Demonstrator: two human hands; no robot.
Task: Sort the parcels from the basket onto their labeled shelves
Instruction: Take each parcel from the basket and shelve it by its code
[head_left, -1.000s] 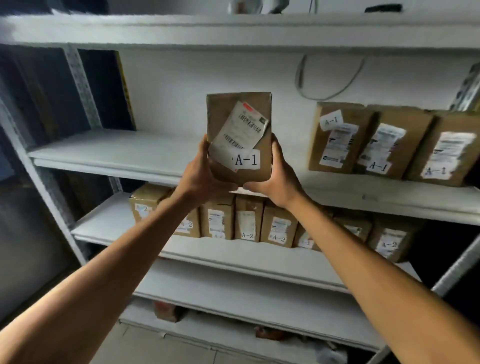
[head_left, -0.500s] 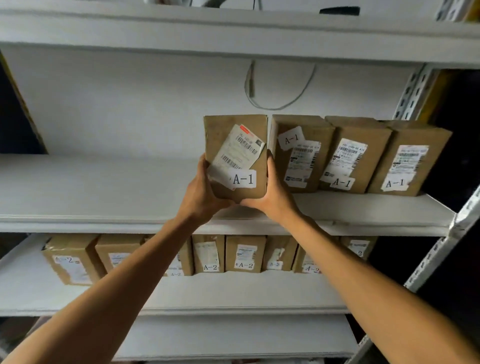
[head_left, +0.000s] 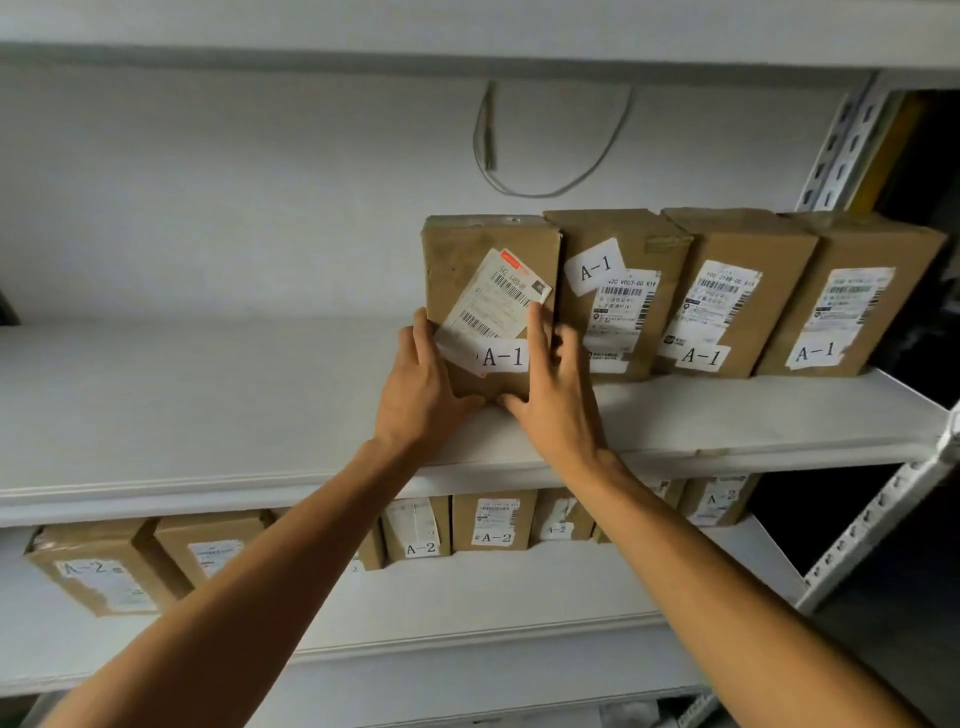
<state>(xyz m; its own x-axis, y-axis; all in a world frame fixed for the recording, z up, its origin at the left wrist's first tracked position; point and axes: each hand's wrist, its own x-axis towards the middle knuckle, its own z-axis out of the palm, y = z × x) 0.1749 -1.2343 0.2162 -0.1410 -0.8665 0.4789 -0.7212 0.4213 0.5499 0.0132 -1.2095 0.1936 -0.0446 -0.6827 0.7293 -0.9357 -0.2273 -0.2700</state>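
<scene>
Two bare forearms rise from 7 and 5 o'clock toward the centre of the head view. Below them, a lower shelf (head_left: 519, 587) carries a row of brown boxes marked A-2 (head_left: 493, 522). Past that row, the left hand (head_left: 423, 387) lies along the left edge of an upright parcel marked A-1 (head_left: 491, 270), thumb at its bottom corner, while the right hand (head_left: 553, 395) lays straight fingers up its front right edge, thumb at its base; the hands sit close together with the parcel between them. That parcel stands on the upper shelf (head_left: 208, 405), its right side touching the first of three other A-1 boxes (head_left: 623, 291) lined up toward 3 o'clock. Farther back, at 12 o'clock, a grey cable loop (head_left: 550, 156) hangs on the white wall (head_left: 234, 208).
</scene>
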